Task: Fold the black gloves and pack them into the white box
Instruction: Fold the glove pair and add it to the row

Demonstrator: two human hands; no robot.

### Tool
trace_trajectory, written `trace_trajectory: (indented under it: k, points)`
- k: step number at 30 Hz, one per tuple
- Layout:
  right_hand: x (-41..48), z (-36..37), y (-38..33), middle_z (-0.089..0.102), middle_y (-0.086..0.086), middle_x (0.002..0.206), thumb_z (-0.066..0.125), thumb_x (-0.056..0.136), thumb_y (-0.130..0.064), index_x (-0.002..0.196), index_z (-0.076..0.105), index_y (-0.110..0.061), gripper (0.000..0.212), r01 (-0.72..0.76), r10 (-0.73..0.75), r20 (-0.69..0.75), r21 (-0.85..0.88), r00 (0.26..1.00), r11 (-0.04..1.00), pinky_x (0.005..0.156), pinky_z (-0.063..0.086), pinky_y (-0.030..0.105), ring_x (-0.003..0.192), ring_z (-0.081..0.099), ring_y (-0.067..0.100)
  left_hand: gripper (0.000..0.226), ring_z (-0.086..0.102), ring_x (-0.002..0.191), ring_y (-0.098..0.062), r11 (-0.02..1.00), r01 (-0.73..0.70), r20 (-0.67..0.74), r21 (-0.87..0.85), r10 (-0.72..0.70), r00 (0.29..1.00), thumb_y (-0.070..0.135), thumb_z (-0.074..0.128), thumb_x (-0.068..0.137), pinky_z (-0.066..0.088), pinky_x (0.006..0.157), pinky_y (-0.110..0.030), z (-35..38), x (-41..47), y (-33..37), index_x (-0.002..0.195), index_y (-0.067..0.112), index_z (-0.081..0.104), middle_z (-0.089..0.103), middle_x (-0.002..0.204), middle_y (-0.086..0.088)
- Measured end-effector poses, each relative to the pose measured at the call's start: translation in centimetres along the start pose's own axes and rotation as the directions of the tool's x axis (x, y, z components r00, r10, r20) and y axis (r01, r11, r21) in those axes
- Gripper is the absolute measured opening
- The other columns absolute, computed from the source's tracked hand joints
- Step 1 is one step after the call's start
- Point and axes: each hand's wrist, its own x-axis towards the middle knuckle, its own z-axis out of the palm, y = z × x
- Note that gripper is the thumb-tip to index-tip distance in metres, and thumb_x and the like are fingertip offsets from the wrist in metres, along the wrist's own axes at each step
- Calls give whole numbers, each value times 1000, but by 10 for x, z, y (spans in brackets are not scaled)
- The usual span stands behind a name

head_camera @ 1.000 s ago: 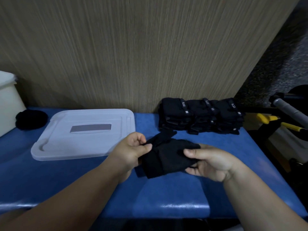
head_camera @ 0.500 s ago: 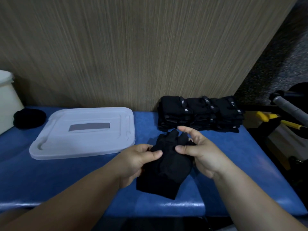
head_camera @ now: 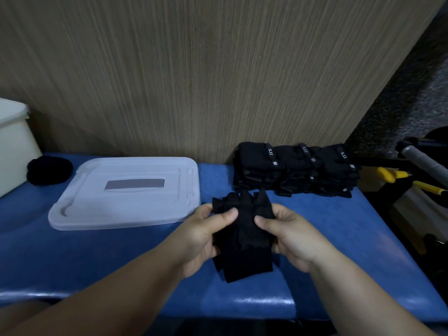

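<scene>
The glove [head_camera: 244, 229] turned lengthwise, grip reset

A second ago the glove lay crosswise between the hands. Now its tips point away toward the stack [head_camera: 295, 170] and its cuff faces the person. The left hand [head_camera: 203, 236] has moved from pinching the glove's left end to holding its left side, thumb on top. The right hand [head_camera: 293, 236], spread over the tips half a second ago, now grips the right side, thumb on top.
</scene>
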Motion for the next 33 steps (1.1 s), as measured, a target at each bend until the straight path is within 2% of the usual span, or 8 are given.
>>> trace_trajectory:
  k: [3, 7, 10, 14, 17, 24, 29, 33]
  points:
    - [0, 5, 3, 72, 4, 100, 54, 95, -6, 111, 59, -18, 21, 91, -94, -30, -86, 995, 992, 62, 55, 29, 85, 70, 16, 44, 67, 106, -24, 999, -30, -151, 15, 32, 988, 26, 66, 90, 53, 93, -45, 3, 3, -1, 128, 11, 50, 69, 116, -9]
    - [3, 2, 10, 73, 1, 100, 61, 92, -10, 109, 58, -28, 26, 140, -172, -88, -292, 981, 946, 87, 56, 39, 93, 70, 17, 63, 69, 88, -11, 899, -93, -330, 428, 252, 910, 15, 71, 85, 53, 85, -27, 3, 7, -4, 132, 33, 33, 70, 101, 2]
    - [2, 1, 11, 69, -10, 99, 66, 88, -24, 121, 48, -35, 40, 60, -231, -187, -640, 955, 766, 86, 54, 33, 93, 66, 10, 76, 57, 90, -8, 564, -64, -240, 824, 448, 861, 24, 70, 85, 43, 85, -17, 0, 5, -8, 141, 37, 22, 48, 121, 9]
    - [-6, 2, 12, 39, -6, 138, 59, 90, -41, 144, 28, -30, 63, 1, -438, -203, -906, 876, 423, 103, 36, 28, 129, 39, 16, 41, 35, 118, -3, 117, -162, 54, 980, 624, 779, 27, 55, 93, 18, 101, -5, -6, 2, -17, 133, 22, 46, 39, 132, 11]
    - [-5, 2, 13, 28, -8, 152, 50, 95, -41, 147, 32, -25, 57, 146, -493, -3, -953, 870, 264, 115, 16, 24, 142, 19, 12, 49, 27, 133, -3, 25, -247, 195, 969, 540, 819, 45, 32, 94, 20, 113, -21, -1, 3, -19, 136, 25, 46, 41, 140, 14]
    - [-3, 4, 28, -17, -16, 157, 19, 101, -50, 153, -5, -28, 61, 122, -149, 106, -988, 983, 98, 118, -17, 35, 140, -28, 4, 59, -20, 141, 0, -178, -90, 122, 980, 181, 976, 48, 16, 101, -13, 118, -30, -1, 5, -29, 152, 29, -5, -15, 158, 14]
    - [-4, 4, 29, -21, -15, 156, 19, 101, -51, 152, -7, -28, 63, 108, -157, 89, -988, 984, 113, 118, -16, 37, 142, -25, 5, 60, -22, 142, -2, -243, -70, 105, 967, 133, 986, 50, 14, 100, -13, 118, -36, -1, 4, -26, 152, 29, -8, -17, 158, 14]
    - [-7, 4, 27, 17, -6, 157, 41, 97, -49, 152, 18, -22, 66, 42, -407, -128, -923, 904, 383, 117, 15, 30, 144, 16, 14, 59, -26, 137, 2, -220, -72, 100, 973, 120, 988, 50, 15, 100, -17, 117, -35, -1, 1, -27, 151, 32, -9, -19, 157, 16]
